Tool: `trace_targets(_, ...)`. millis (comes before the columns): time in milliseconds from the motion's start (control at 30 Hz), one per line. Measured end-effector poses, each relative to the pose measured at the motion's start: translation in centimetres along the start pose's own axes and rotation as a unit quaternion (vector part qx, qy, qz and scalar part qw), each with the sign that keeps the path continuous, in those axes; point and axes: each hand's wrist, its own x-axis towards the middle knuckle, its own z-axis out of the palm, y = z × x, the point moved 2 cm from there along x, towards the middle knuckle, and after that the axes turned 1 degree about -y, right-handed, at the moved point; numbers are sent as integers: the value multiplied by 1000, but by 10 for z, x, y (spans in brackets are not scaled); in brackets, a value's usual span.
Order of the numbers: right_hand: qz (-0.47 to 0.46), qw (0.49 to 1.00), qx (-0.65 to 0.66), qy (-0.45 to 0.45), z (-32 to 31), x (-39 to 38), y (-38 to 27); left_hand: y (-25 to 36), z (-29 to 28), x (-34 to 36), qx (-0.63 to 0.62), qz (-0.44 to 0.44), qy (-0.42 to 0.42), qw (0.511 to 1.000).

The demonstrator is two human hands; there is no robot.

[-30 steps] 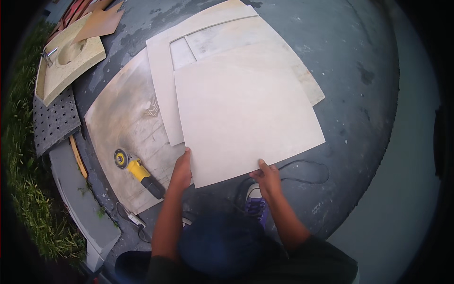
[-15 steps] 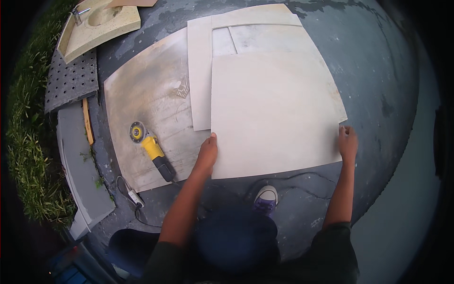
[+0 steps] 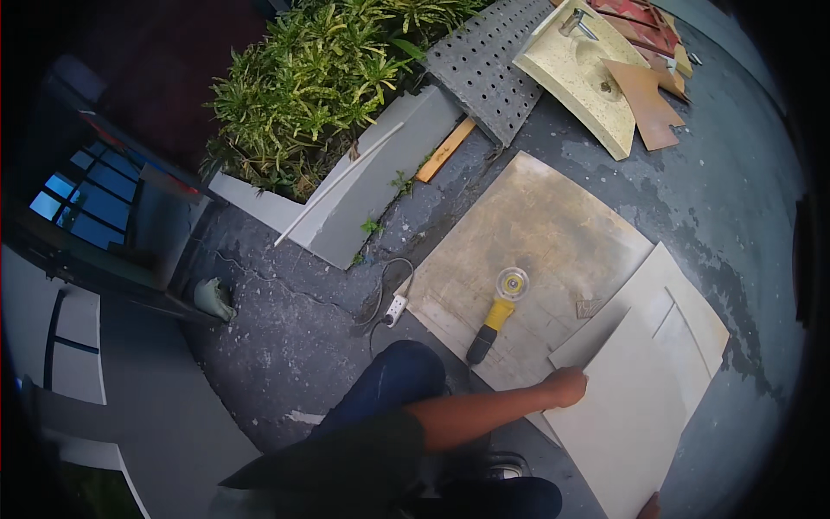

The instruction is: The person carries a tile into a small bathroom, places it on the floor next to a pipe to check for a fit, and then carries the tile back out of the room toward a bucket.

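Note:
My left hand is closed on the near left edge of a large, pale flat panel. Only a part of my right hand shows at the bottom of the view, against the panel's other near edge; most of it is cut off. That panel overlaps other pale pieces, with narrow strips showing by its far end. Under the stack lies a wider, dust-stained board. A yellow and black angle grinder rests on this board, disc end away from me, left of my left hand.
Left of the board, a white power strip with a cable lies on the concrete. Farther off are a perforated grey slab, a speckled washbasin with a tap, a wooden strip, a low kerb and plants.
The view has swung left, so the boards and grinder now appear farther right and turned. My left hand stays at the panel's edge; my right hand has mostly left the view.

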Motion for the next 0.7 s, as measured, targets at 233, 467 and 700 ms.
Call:
trace_targets(233,-2,988,-145,-44,-119,-146,-74,31,-110,-175,-113,-183,-22,976)
trace_targets(467,-292,873,-340,-194,-125,-192,-41,62,-218,-401,-137,-275,-16,951)
trace_targets(700,-404,800,-340,-283,-143,-357,-155,69,-278,-611,-540,-342,100,763)
